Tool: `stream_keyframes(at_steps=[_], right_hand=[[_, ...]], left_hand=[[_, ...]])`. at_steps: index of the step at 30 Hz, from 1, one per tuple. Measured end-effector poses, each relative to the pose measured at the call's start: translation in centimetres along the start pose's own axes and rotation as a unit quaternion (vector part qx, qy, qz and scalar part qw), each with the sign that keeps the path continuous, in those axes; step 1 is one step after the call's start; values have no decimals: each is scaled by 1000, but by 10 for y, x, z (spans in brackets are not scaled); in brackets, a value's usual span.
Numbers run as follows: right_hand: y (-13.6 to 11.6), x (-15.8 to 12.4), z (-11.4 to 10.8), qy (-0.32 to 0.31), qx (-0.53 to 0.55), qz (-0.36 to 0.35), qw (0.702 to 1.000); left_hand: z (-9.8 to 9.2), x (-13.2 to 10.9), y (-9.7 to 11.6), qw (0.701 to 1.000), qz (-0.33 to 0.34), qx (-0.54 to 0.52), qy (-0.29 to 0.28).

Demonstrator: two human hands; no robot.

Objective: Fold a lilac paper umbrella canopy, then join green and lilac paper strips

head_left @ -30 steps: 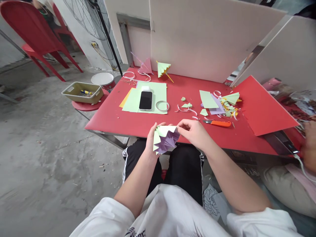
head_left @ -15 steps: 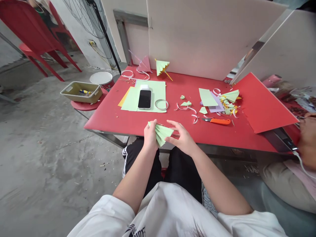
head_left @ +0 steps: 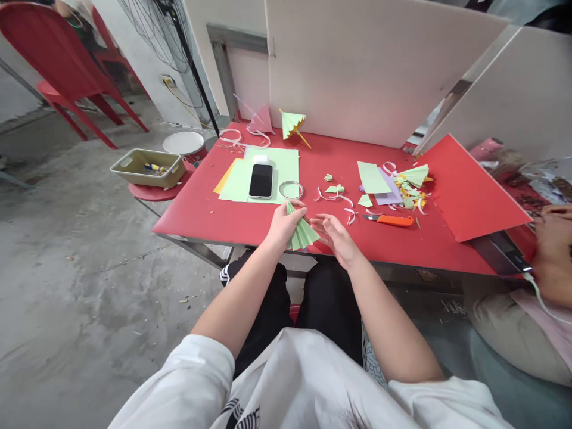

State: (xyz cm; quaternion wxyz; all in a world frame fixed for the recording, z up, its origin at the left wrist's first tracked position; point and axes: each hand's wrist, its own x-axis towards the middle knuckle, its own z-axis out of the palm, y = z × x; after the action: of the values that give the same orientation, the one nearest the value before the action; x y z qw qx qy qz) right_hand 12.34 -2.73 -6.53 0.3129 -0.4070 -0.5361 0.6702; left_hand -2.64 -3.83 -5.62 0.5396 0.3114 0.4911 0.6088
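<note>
My left hand is closed on the narrow top of a pleated light-green paper cone, whose folds fan out toward the lower right. My right hand is just to the right of it, fingers stretched out and holding nothing; whether its fingertips touch the paper I cannot tell. Both hands are over the front edge of the red table. Beyond them lie a phone and a roll of tape on light-green sheets. An orange-handled utility knife rests farther right.
Two small paper umbrellas, one pink and one green, are at the back. Paper scraps and strips lie right of centre. A red board slants at the right, near another person's arm. A bin sits on a stool at left.
My left hand has moved up and to the right with the paper cone, which now points its narrow end upward. My right hand has shifted slightly right, still open.
</note>
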Motion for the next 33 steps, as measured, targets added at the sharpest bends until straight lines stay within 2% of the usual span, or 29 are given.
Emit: stream_keyframes(at_steps=[6, 8, 14, 18, 23, 28, 33], right_hand=[[-6, 8, -2, -133, 56, 35, 989], [-6, 8, -2, -147, 62, 34, 987], [-11, 2, -9, -101, 29, -14, 994], [-16, -3, -13, -81, -39, -39, 995], [-16, -6, -18, -51, -105, -68, 991], [-17, -6, -22, -38, -126, -54, 990], [-18, 1, -25, -57, -89, -58, 993]], left_hand=[[20, 9, 12, 995, 16, 66, -71], [24, 8, 16, 993, 27, 75, -85], [32, 0, 28, 986, 46, 68, -145], [37, -3, 33, 983, 57, 49, -165], [47, -3, 33, 982, 66, 30, -176], [53, 3, 32, 980, 70, 21, -184], [54, 14, 26, 986, 13, -6, -164]])
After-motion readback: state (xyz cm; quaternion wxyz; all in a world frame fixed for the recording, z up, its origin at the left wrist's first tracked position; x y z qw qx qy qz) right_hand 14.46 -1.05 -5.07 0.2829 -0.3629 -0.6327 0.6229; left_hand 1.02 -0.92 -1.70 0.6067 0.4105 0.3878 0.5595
